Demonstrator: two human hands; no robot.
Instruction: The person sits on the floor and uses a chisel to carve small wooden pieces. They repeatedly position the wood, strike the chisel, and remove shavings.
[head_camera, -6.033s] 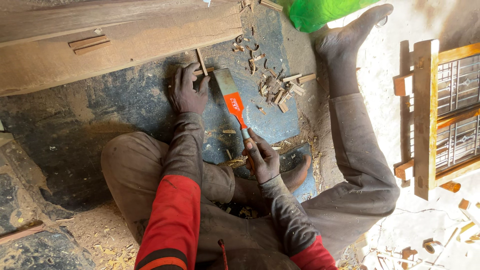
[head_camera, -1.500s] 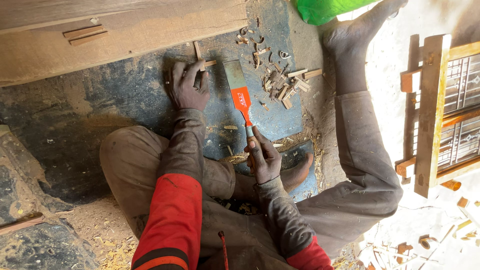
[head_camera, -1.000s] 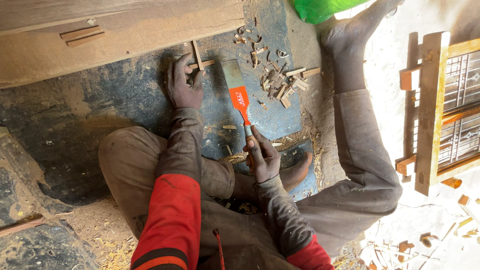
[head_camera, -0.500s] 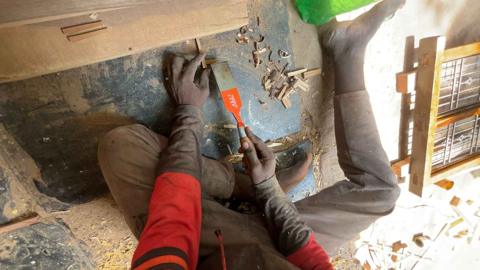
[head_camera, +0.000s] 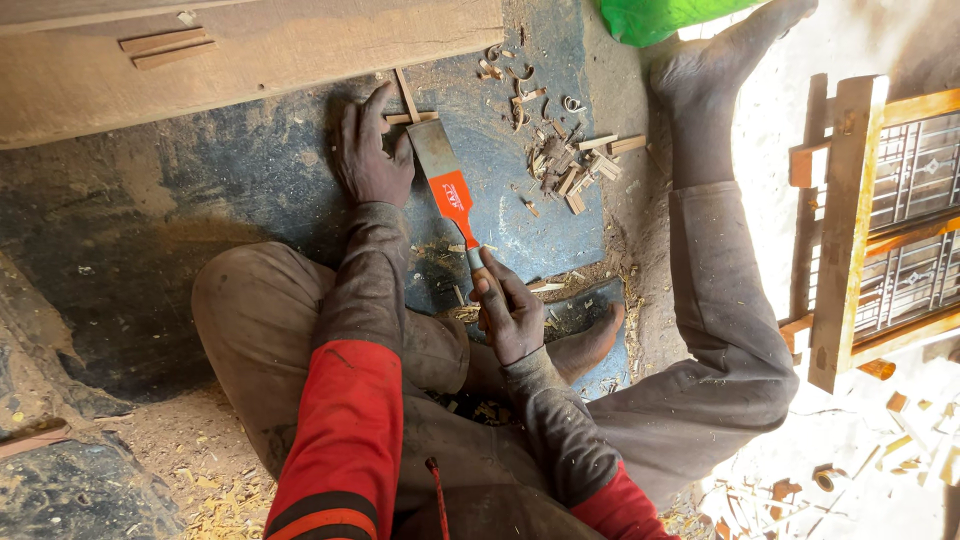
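1. Right hand (head_camera: 510, 320) is closed around the handle of a wide chisel (head_camera: 447, 180), fingers wrapped, thumb along the top.
2. Left hand (head_camera: 372, 150) lies flat, fingers spread, pressing on a thin wood strip (head_camera: 412, 118) on the blue-grey floor slab (head_camera: 250, 170); it clasps nothing.
3. Chisel's long axis runs from the right hand, near and right, up to the far left. Its steel blade ends at the strip, just beside the left hand's fingers.
4. Strip lies far and left of the right-hand grip; a second thin strip (head_camera: 405, 93) crosses it, pointing far.
5. Left hand is the nearer hand to the strips; the right hand is well apart from them, joined only through the chisel.
6. Count: 1 chisel, 2 crossed strips, 2 hands.
7. Further count: 1 heap of wood offcuts and curls (head_camera: 565, 165) right of the blade, 1 long plank (head_camera: 250, 50) at the far edge, 1 wooden window frame (head_camera: 850, 230) at the right.
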